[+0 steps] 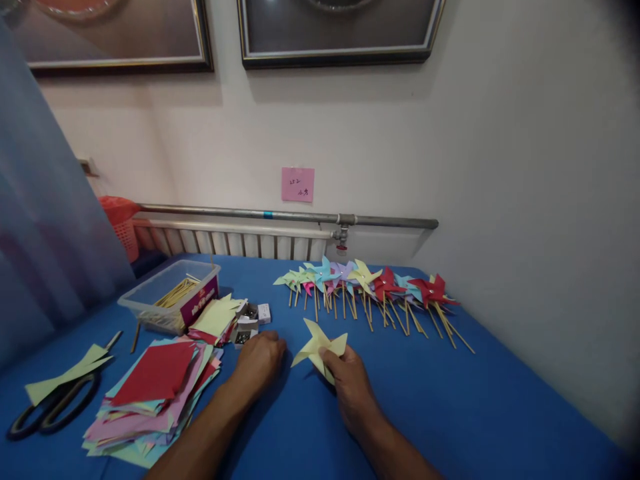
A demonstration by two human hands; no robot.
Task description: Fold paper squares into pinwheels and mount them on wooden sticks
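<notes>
My right hand (pixel 350 383) pinches a folded pale yellow paper pinwheel head (pixel 319 348) just above the blue table (pixel 450 413). My left hand (pixel 259 360) rests curled on the table beside it, fingers closed near small open boxes of metal pins (pixel 245 325); whether it holds anything is hidden. A row of several finished pinwheels on wooden sticks (pixel 370 287) lies at the back of the table, beyond both hands.
A stack of coloured paper squares (pixel 155 393), red on top, lies left of my arm. Black scissors (pixel 50 408) with a yellow paper strip lie far left. A clear tub of wooden sticks (pixel 170 293) stands behind. The wall, radiator and pipe (pixel 290 217) close the back.
</notes>
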